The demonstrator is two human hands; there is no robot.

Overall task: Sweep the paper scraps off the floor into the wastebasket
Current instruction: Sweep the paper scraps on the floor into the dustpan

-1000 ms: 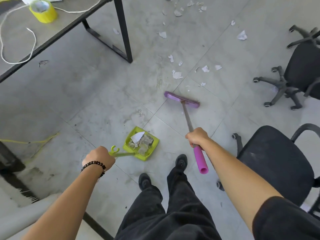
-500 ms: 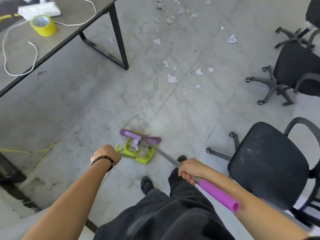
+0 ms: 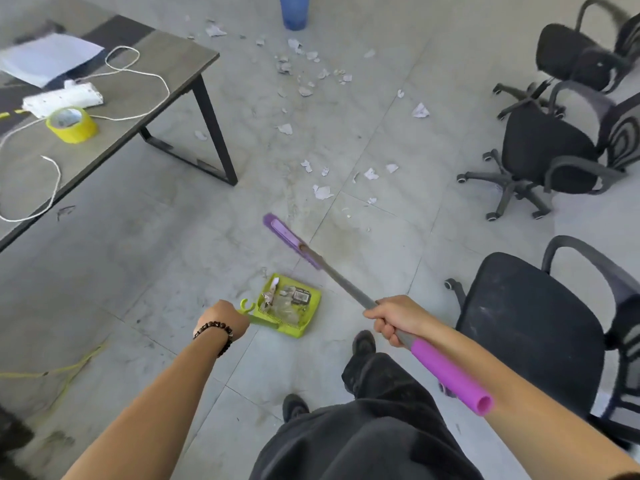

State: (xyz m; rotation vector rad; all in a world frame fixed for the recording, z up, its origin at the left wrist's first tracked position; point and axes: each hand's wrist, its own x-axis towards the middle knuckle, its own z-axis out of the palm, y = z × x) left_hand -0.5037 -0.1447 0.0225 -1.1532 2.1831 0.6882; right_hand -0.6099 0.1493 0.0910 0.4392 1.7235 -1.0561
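On the floor [image 3: 145, 258] near the feet, the left hand [image 3: 227, 315] is clenched around the handle of a green dustpan [image 3: 289, 304] holding scraps. Beside it, the right hand [image 3: 394, 317] grips the broom [image 3: 332, 271]. Paper scraps [image 3: 322, 192] lie scattered ahead, toward a blue wastebasket [image 3: 294, 10].

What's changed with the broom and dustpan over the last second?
The broom head swept back to the dustpan, then swung out toward the paper scraps. The right hand keeps its grip on the handle, the left hand on the dustpan, which stayed put, still loaded.
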